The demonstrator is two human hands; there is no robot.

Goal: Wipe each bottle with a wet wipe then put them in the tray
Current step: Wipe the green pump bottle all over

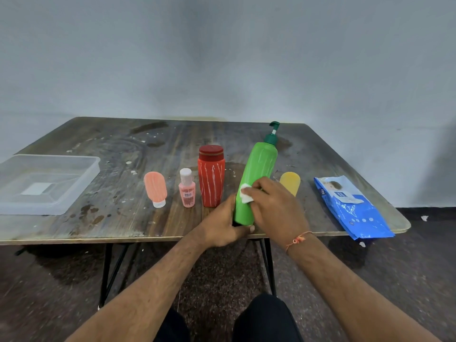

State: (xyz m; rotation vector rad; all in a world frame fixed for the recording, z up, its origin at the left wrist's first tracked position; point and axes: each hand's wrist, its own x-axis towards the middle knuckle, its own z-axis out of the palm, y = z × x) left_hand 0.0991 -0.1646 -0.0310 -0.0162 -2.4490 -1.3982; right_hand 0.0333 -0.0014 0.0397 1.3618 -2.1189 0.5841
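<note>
Five bottles on the bench (pixel 123 218): left hand (pixel 223 224) fingers clamped on the tilted green pump bottle (pixel 256 174), right hand (pixel 274 206) fingers pinching a white wipe (pixel 246 196) against it. One clear tray (pixel 81 183) far left; one blue wipes pack (pixel 352 208), writing unreadable.

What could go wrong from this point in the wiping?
1. The green pump bottle is held tilted by its base in the left hand; pressure from the right hand pushing the wet wipe could twist it loose.
2. It leans close to the red bottle and the yellow bottle, so a swing might topple either.
3. The wipes pack overhangs the table edge and could slide off if bumped.
</note>
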